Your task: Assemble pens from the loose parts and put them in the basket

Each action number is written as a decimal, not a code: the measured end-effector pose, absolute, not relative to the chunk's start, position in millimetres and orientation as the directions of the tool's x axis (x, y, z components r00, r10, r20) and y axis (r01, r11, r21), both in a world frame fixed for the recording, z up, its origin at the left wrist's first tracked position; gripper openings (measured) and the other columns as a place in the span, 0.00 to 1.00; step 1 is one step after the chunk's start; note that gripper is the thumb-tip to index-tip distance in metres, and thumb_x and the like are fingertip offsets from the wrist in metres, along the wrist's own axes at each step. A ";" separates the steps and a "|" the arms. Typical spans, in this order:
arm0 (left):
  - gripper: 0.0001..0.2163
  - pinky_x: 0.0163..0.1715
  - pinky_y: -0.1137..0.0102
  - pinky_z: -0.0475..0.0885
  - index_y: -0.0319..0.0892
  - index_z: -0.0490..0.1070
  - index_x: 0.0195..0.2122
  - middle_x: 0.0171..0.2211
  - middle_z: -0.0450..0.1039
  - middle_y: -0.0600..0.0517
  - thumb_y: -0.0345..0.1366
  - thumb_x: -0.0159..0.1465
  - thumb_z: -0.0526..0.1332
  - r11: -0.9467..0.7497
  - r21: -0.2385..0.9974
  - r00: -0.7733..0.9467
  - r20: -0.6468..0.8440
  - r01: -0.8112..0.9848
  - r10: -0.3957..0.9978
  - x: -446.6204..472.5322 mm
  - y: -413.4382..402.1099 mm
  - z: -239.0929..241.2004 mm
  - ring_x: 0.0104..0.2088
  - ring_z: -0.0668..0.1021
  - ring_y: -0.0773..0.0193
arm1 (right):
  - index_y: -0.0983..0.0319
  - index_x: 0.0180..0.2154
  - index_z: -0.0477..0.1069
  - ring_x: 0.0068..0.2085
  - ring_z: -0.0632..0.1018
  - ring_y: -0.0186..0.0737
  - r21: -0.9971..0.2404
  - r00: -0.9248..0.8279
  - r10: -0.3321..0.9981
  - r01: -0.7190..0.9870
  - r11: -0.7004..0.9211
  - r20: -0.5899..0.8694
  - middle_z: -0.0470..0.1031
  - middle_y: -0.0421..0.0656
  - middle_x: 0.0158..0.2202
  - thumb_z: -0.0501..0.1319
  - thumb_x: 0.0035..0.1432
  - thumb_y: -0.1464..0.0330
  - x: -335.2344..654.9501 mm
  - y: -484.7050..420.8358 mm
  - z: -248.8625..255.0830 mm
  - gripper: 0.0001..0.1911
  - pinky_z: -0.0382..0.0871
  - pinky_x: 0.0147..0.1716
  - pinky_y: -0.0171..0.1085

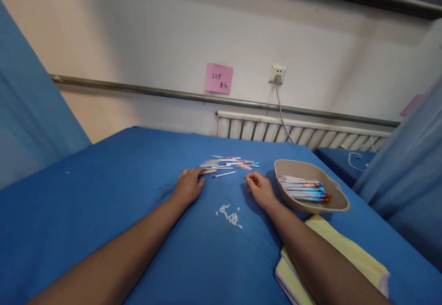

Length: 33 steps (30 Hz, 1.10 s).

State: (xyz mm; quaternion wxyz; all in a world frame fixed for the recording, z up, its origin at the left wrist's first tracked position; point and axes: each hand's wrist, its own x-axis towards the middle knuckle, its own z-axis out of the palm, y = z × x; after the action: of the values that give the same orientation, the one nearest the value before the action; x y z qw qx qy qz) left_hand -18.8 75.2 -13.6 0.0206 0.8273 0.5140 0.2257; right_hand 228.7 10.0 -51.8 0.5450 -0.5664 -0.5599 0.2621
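My left hand point(188, 186) lies flat on the blue sheet point(103, 194), fingers stretched toward a loose pile of pens and pen parts point(229, 163); its fingertips touch a pen barrel at the pile's near edge. My right hand point(260, 189) rests on the sheet beside a beige tray point(340, 200), its fingers curled in loosely; whether they hold anything is hidden. Several assembled pens point(304, 190) lie in the tray. A small heap of white caps or bits point(230, 216) lies between my forearms.
A yellow folded cloth point(359, 259) lies under my right forearm. Behind the bed are a white radiator point(300, 132), a wall socket with a cable point(278, 74), a pink note point(218, 78) and blue curtains on both sides.
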 end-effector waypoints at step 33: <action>0.11 0.40 0.64 0.64 0.40 0.69 0.35 0.34 0.72 0.44 0.39 0.64 0.50 -0.633 0.213 0.583 0.253 0.745 0.772 23.4 74.6 -8.6 0.38 0.73 0.54 | 0.59 0.31 0.70 0.22 0.70 0.33 -0.904 0.105 0.954 0.363 0.225 0.280 0.70 0.37 0.22 0.56 0.54 0.62 220.5 7.7 -50.5 0.08 0.63 0.22 0.32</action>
State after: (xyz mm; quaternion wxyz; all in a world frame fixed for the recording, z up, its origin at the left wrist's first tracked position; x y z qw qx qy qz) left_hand 23.4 74.6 -8.6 0.0419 0.8888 0.4265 0.1625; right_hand 220.5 7.7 -50.5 0.5018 -0.5483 -0.6007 0.2945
